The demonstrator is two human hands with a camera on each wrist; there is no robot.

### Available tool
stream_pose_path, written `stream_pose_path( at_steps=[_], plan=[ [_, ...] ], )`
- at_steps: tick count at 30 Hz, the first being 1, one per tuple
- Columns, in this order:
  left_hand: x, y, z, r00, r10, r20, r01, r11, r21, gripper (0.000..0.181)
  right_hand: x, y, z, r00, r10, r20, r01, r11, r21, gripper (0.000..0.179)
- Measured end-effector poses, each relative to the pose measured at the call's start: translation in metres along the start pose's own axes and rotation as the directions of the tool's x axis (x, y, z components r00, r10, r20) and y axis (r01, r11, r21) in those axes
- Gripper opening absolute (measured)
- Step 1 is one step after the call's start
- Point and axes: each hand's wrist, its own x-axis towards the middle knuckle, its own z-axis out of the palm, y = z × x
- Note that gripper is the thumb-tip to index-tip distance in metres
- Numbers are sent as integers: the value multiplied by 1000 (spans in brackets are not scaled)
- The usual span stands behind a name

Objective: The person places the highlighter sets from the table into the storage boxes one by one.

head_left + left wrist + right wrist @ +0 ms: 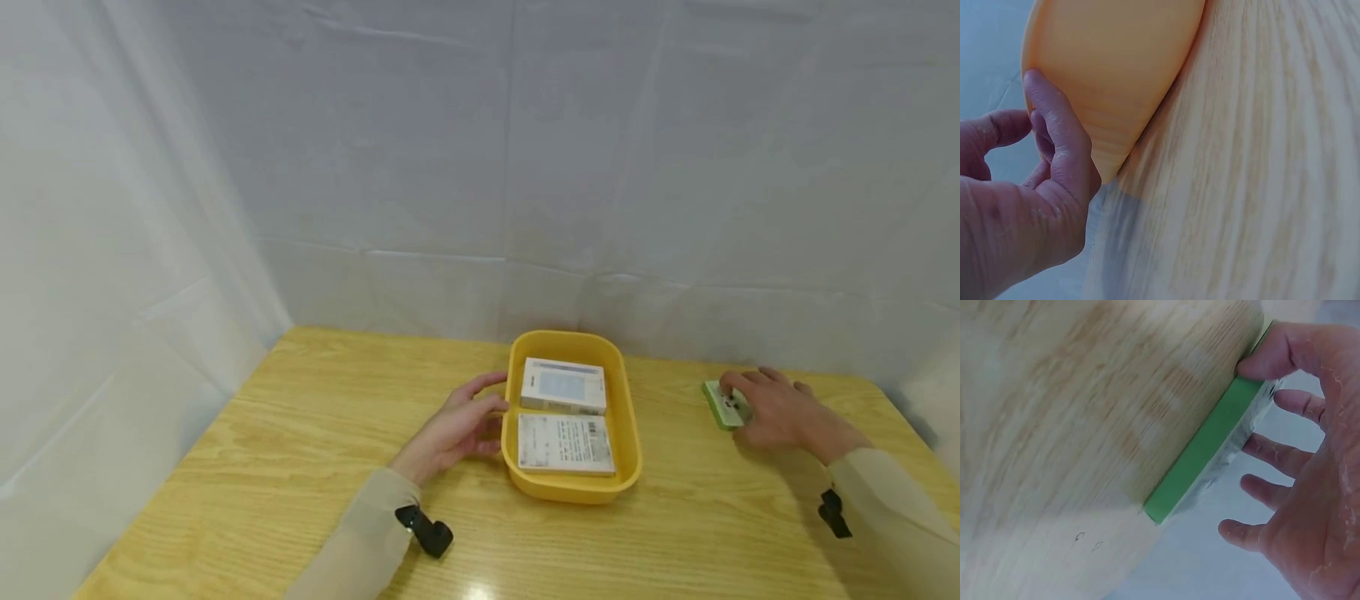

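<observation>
A yellow plastic bin (pixel 630 450) stands on the wooden table and holds a white box with a pale blue panel (pixel 562 385) and a white printed box (pixel 566 444). My left hand (pixel 468 421) is at the bin's left side, fingers loosely bent; in the left wrist view a fingertip touches the outer wall (pixel 1116 75). Over to the right, a small flat green box with a patterned top (pixel 724 404) lies on the table. My right hand (pixel 780 412) reaches over it; in the right wrist view the thumb touches its green side (pixel 1210 440) and the other fingers spread over its top.
White sheeting (pixel 450 167) hangs behind the table and at its left. The wooden tabletop (pixel 300 467) extends to both sides of the bin, and its back edge runs close behind the bin. Dark straps sit on both sleeves.
</observation>
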Motion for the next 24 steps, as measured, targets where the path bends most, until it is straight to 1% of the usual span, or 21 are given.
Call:
stream_pose_path(
  at_steps=[6,10,14,18,24],
  plan=[
    [1,-1,0,1000,0,-8,0,1000,1,58,-4,3,2,1000,17,7,-17,999,36,55],
    [1,-1,0,1000,4,-11,-4,1000,4,58,-8,6,2,1000,20,-10,-20,999,38,58],
    [0,0,0,1000,7,-6,-7,1000,6,57,-12,5,2,998,13,-57,-14,1000,-15,62],
    [1,0,1,1000,9,1,-9,1000,6,57,-16,3,2,994,-2,-109,-9,995,-98,67],
    [3,0,1,1000,5,0,-5,1000,-3,58,-23,-1,0,980,-49,-192,14,984,-180,70]
  ],
)
